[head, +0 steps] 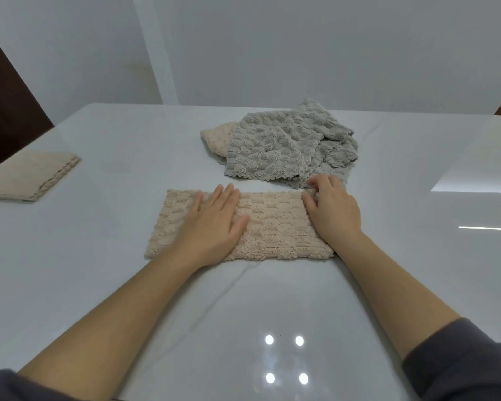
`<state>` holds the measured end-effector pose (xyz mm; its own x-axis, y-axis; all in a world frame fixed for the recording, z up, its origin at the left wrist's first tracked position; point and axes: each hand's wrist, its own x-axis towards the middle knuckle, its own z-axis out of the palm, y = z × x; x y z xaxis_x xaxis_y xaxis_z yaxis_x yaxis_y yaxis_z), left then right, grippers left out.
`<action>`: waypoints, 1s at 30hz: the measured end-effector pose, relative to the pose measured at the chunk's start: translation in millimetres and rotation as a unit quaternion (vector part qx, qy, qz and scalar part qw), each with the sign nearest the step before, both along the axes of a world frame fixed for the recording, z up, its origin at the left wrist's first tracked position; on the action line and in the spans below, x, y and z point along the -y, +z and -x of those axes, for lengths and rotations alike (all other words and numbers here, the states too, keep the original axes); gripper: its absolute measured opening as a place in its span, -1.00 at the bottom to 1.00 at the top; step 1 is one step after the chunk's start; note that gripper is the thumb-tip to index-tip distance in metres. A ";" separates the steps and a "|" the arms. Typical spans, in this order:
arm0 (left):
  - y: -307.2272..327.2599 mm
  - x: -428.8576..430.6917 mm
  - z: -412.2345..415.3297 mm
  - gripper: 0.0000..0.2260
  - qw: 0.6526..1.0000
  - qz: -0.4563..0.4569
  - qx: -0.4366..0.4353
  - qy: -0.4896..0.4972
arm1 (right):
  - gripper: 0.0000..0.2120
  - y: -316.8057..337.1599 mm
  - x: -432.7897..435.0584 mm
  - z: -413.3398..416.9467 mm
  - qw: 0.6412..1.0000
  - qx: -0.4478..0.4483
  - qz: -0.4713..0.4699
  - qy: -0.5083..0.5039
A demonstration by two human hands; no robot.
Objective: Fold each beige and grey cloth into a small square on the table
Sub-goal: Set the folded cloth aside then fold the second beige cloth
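A beige fluffy cloth [272, 227] lies folded into a long rectangle on the white table [122, 157]. My left hand [214, 224] presses flat on its left-middle part, fingers straight. My right hand [331, 209] is at the cloth's right end, with fingers curled and pinching the far right corner. Behind it lies a rumpled pile of grey cloths [289, 146], with another beige cloth [217, 137] sticking out from under its left side. A folded beige cloth [26, 176] rests at the table's left edge.
The glossy table mirrors ceiling lights near the front edge. White walls stand behind it, and a dark doorway [3, 111] is at the far left.
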<state>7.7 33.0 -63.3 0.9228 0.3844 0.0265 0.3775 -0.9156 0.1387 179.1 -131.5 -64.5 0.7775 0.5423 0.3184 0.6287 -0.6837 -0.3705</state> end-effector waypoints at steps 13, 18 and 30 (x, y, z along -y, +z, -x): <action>-3.8 -46.6 60.0 -0.41 0.994 0.032 0.003 0.107 | -0.72 5.4 1.3 4.7 1.000 -0.004 0.018 0.003; -4.6 -46.2 58.7 -0.42 0.994 0.027 0.006 0.108 | -0.66 32.1 -9.6 30.0 0.995 0.080 0.046 -0.027; -3.7 -45.4 58.6 -0.43 0.993 0.033 0.009 0.110 | -0.40 3.5 -89.0 120.4 0.966 -0.027 0.184 0.181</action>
<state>-50.9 78.4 -67.0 0.8164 0.5774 0.0106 0.5635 -0.8006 0.2038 58.7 -42.5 -61.0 0.5256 0.8506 0.0156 0.8378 -0.5143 -0.1834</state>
